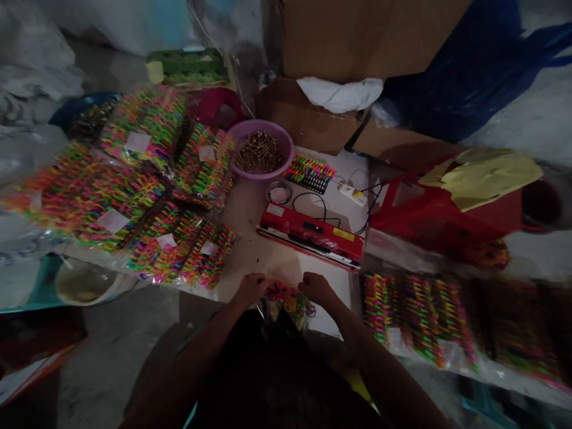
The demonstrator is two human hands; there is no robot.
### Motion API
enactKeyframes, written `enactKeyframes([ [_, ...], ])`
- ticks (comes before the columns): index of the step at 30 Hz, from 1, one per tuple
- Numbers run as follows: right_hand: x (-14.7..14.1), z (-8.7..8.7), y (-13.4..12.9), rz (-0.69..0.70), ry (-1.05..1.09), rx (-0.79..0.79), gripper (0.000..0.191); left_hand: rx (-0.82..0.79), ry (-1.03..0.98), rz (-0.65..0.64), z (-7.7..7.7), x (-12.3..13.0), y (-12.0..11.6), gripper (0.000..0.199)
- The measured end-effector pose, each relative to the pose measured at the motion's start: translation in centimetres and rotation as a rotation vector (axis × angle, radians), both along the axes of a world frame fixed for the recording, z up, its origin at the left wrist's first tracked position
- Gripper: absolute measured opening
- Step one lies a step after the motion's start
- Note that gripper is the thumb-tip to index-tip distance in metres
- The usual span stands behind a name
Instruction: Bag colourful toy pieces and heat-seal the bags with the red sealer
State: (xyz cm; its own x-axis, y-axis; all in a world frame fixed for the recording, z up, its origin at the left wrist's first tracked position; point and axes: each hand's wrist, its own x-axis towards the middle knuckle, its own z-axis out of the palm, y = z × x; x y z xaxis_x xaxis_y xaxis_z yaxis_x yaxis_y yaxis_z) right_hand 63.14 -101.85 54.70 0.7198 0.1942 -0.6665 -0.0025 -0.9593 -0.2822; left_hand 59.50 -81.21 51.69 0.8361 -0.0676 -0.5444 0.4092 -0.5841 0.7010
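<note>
Small clear bag of bright clips (288, 298) at the near worktop (250, 208) edge, pinched between left hand (251, 288) and right hand (316, 287), both closed on its top. Just beyond, red sealer (313, 235), its yellow label (343, 234) too blurred to read. Farther left, packed clip bags (134, 179) with white labels, unreadable.

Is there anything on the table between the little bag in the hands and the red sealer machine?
Nothing visible. Both hands, left hand and right hand, grip the small clear bag of colourful pieces, and only bare table lies between it and the red sealer.
</note>
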Motion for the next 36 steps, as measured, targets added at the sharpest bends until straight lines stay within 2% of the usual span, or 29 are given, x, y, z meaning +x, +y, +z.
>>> enactKeyframes([
  [3,-1.2,0.5,-0.4,-0.069,0.103,0.242,0.033,-0.048,-0.012,-0.020,0.1,-0.9,-0.1,0.020],
  [5,-1.5,0.8,-0.3,-0.090,0.114,0.323,0.027,-0.088,-0.024,-0.040,0.1,-1.1,0.2,0.013],
  [7,-1.5,0.7,0.2,-0.095,0.082,0.287,0.021,-0.094,-0.016,-0.029,0.0,-0.9,0.6,0.013],
  [10,-1.1,0.0,1.2,-0.080,0.118,0.221,0.022,-0.026,0.039,-0.033,-0.4,-0.2,1.2,0.020],
  [12,-0.7,-0.6,1.9,-0.080,0.149,0.190,0.023,0.028,0.056,-0.054,-0.9,0.3,1.5,0.013],
  [14,-0.6,-1.3,2.5,-0.153,0.093,0.130,0.024,0.086,0.032,-0.032,-1.4,0.7,1.5,0.009],
  [17,-0.7,-1.9,3.0,-0.331,-0.067,0.014,0.025,0.185,-0.028,0.065,-2.0,0.7,1.4,0.017],
  [19,-1.2,-2.1,3.2,-0.415,-0.107,0.013,0.023,0.237,-0.061,0.122,-2.2,0.4,1.3,0.021],
  [21,-1.7,-1.9,3.1,-0.460,-0.131,0.078,0.022,0.254,-0.112,0.163,-2.2,0.3,1.1,0.022],
  [24,-2.4,-1.6,3.0,-0.427,-0.136,0.174,0.022,0.182,-0.157,0.146,-2.2,0.4,0.8,0.022],
  [27,-2.4,-1.4,3.0,-0.295,-0.021,0.242,0.020,0.060,-0.081,0.015,-2.3,0.8,0.6,0.019],
  [30,-2.1,-1.8,2.9,-0.221,0.073,0.276,0.013,0.066,-0.053,-0.040,-2.3,1.1,0.6,0.014],
  [34,-2.7,-2.6,2.6,-0.266,0.085,0.167,0.010,0.156,-0.066,-0.031,-2.4,0.7,0.6,0.015],
  [36,-3.4,-2.9,2.5,-0.342,0.039,0.133,0.007,0.189,-0.081,-0.014,-2.5,0.4,0.2,0.018],
])
